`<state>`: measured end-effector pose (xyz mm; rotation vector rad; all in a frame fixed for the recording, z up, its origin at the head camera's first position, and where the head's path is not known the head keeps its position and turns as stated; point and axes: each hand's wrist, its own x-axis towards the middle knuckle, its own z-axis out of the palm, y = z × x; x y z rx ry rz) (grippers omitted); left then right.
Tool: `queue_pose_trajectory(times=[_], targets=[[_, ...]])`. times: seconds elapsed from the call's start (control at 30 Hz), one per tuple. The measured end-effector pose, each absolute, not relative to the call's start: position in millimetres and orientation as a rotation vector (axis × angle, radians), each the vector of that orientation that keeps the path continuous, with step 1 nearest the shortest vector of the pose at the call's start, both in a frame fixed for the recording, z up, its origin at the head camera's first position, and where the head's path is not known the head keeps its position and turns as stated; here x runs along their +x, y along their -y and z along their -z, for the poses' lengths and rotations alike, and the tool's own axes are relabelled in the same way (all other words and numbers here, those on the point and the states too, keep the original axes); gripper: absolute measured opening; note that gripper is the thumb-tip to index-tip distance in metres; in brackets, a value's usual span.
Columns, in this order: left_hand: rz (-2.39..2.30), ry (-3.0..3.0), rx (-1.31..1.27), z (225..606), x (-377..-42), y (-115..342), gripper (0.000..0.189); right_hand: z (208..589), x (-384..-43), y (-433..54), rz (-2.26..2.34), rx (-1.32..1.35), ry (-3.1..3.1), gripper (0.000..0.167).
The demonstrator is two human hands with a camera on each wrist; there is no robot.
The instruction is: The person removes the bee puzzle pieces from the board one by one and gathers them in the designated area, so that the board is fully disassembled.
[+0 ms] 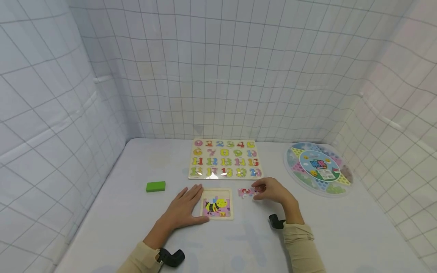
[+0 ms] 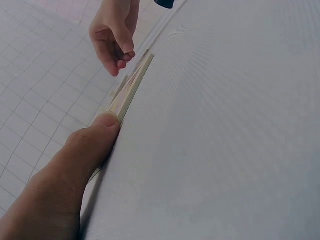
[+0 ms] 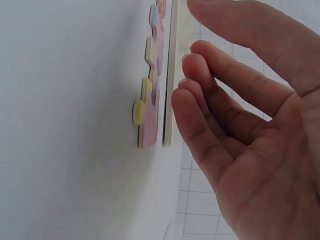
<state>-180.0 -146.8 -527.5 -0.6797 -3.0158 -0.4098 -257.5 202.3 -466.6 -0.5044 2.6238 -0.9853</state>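
A small wooden puzzle tray (image 1: 233, 204) holds a jigsaw picture of a bee (image 1: 215, 206), with a bare strip along its top. My left hand (image 1: 184, 208) rests at the tray's left side, its fingers stretched out by the upper left corner. The left thumb (image 2: 95, 132) presses on the tray's near edge. To the right of the tray lie several loose jigsaw pieces (image 1: 244, 192), pink with coloured parts. Over their right end hovers my right hand (image 1: 273, 190), fingers loosely bent. Nothing shows between its fingers and thumb in the right wrist view; the pieces (image 3: 150, 115) lie beside the fingertips.
Behind the tray lies a number board (image 1: 225, 159) with coloured numerals. A green block (image 1: 155, 186) is at the left. A round, flat game box (image 1: 319, 168) lies at the far right. Grid-patterned cloth walls (image 1: 218, 76) enclose the white table.
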Motion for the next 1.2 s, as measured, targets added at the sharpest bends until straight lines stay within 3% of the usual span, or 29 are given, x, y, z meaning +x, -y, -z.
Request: queue_pose_trajectory(times=[0.43,1.2], targets=[[0.394,2.999,-0.672,525.1,-181.5,148.1,0.106,461.1,-258.8,-181.5,1.011,-0.579,-2.598,0.039],[0.404,3.015,-0.684,526.3,-179.9,145.4,0.105,461.1,-245.2,-84.6,0.912,-0.826,-2.441,0.036]])
